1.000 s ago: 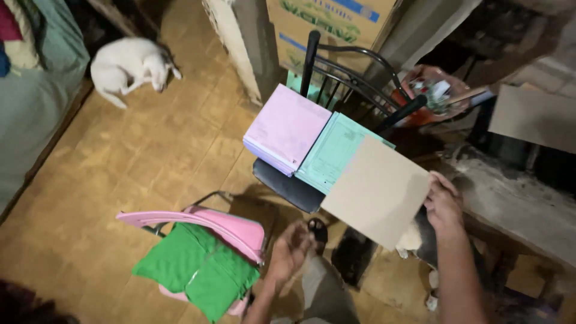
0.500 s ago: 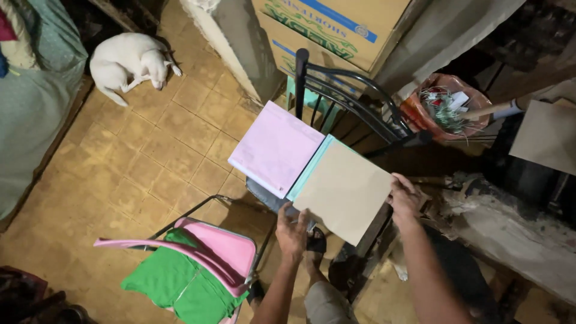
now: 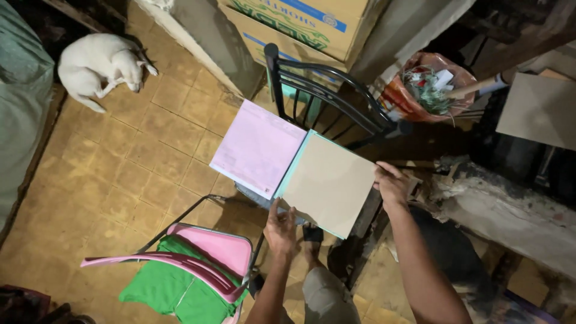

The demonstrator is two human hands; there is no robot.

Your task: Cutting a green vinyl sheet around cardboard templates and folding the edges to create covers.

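Both arms reach forward; the left hand grips the near edge of the tan sheet, the right hand its right edge.

A large brown corrugated cardboard carton stands at the top of the view, behind the black chair back, against a grey pillar; its faces carry green and blue printed bands. Right of it, at the end of the chair back, sits an orange-red plastic bag, open at the top and stuffed with green scraps and small white paper packets. At the far right edge a flat plain brown cardboard sheet leans, unprinted. No screens or signs show.
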